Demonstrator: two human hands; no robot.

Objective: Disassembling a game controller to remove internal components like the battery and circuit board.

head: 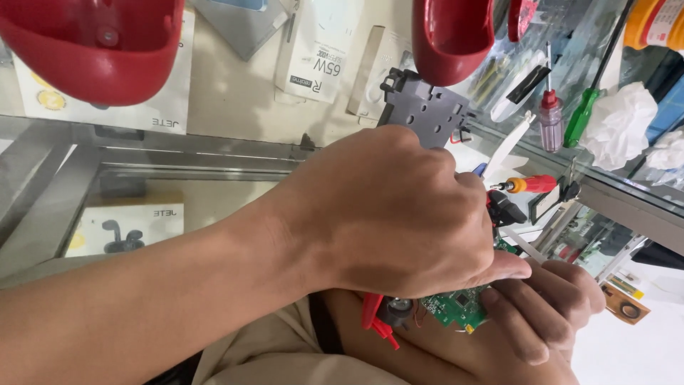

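At the far left, a red plastic shell [92, 50] lies hollow side toward you on the glass desk [214, 153], its hollow holding only a screw boss. Under the glass, in the display case, you can see a white box with earbuds pictured on it [125, 228].

Your left hand [399, 214] comes in from the lower left on a long bare forearm and fills the middle of the view. It is curled shut, knuckles up, with the thumb stretched along the near edge of a green circuit board [459, 308]. What its fingers pinch is hidden behind the hand itself.

The circuit board sits low in the centre, directly beneath the left hand and tucked against the right one. Only a small wedge of it shows, so you cannot tell which way its long axis runs. Red wires or clips [377, 324] and a small round grey part hang at its left edge.

Just above the left hand's knuckles stands a grey plastic frame plate [424, 107], and above that a second red shell [449, 36].

Your right hand [545, 303] lies at lower right, fingers curled under the board and supporting it from below.

Further right on the desk rest an orange-handled screwdriver [531, 185], its tip pointing left, a red-capped small screwdriver [550, 117], a green-handled screwdriver [581, 117] and crumpled white tissue [620, 121].
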